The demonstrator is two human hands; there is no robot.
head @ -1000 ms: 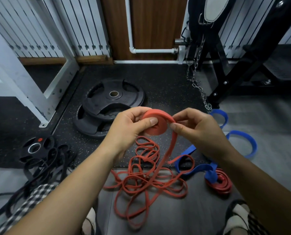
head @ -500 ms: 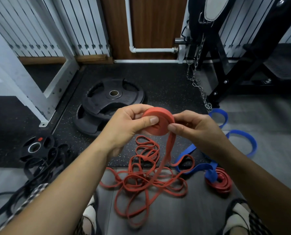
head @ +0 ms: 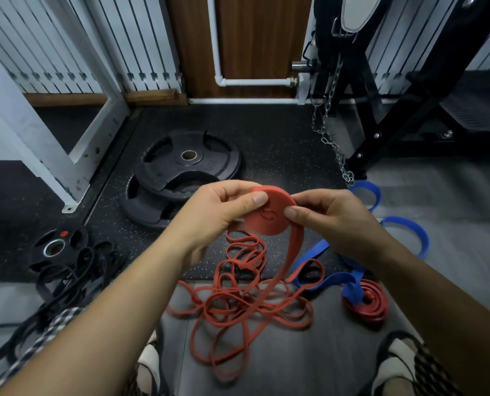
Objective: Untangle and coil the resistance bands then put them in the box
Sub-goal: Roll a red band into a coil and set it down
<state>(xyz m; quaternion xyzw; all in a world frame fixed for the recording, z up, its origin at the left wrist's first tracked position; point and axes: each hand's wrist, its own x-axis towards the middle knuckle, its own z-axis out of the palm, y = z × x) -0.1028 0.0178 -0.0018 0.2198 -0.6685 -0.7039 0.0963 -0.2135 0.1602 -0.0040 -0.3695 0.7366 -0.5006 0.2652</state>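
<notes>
Both hands hold an orange resistance band rolled into a flat coil (head: 269,217) above the floor. My left hand (head: 220,207) pinches the coil from the left, thumb on its face. My right hand (head: 326,215) pinches its right edge, thumb on the face. The band's loose tail (head: 288,258) hangs down from the coil into a tangled orange heap (head: 243,298) on the floor. A blue band (head: 403,232) lies looped to the right. A coiled dark red band (head: 366,302) sits beside it. No box is in view.
Two stacked black weight plates (head: 180,172) lie beyond my hands. A small plate (head: 55,247) and a tangle of black bands (head: 66,284) lie at the left. A white rack leg (head: 38,138) stands left, a black frame with a hanging chain (head: 331,138) right.
The coil has turned in my hands so its flat face shows more, and it has taken up a little more band. My right thumb has shifted onto the coil's face.
</notes>
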